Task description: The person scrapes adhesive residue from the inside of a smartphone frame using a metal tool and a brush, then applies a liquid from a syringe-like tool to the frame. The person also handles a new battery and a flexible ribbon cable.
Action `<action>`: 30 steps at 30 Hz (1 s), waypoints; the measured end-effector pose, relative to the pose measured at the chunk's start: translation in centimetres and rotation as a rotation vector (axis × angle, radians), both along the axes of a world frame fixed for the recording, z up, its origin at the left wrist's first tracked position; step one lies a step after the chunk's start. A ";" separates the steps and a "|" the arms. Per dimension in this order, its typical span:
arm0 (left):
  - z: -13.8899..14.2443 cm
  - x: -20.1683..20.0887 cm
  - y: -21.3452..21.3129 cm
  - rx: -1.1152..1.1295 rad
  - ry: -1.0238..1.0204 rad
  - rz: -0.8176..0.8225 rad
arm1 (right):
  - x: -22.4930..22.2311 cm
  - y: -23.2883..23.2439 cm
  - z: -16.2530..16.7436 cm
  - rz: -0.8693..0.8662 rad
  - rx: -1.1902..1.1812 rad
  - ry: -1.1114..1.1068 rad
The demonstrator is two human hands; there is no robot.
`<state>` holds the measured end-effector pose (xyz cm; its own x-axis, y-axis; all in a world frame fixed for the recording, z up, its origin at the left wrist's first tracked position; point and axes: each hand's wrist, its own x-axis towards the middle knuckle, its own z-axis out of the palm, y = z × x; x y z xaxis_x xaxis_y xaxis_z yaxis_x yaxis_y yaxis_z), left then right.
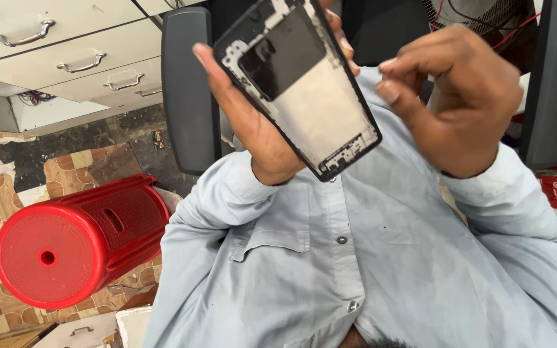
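Gripping a black rectangular phone frame with silvery plate (304, 84) edgewise in left hand (253, 129) fingers (214, 71), right hand (465, 109) fingertips (388, 90) pressed together just beside it, best held steady.

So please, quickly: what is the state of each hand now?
Left hand: closed around the black phone frame, holding it up.
Right hand: fingers curled, beside the frame; whether it holds anything cannot be told.

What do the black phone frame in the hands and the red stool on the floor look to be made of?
Black rectangular phone frame, held in the left hand: looks like matte black plastic at the rim, with a pale, dull plate inside that may be metal; the flat sheen suggests it, but this is not certain. Red round stool lying on its side: moulded plastic, semi-gloss, with a textured seat and a centre hole.
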<state>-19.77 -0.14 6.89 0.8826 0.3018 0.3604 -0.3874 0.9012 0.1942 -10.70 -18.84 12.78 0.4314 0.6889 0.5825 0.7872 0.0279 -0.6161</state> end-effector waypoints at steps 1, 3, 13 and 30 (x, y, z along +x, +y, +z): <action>-0.1 -0.1 -0.3 -0.018 0.009 -0.009 | -0.2 0.1 0.5 -0.013 -0.033 -0.103; -0.2 -0.5 -1.0 -0.070 0.054 -0.020 | -0.8 0.5 1.2 -0.025 -0.058 -0.237; -0.7 -2.4 -3.5 0.211 0.021 0.132 | -2.7 1.7 0.8 -0.181 -0.060 -0.435; -0.6 -2.3 -3.1 0.268 -0.036 0.200 | -3.0 2.4 0.8 -0.171 -0.080 -0.560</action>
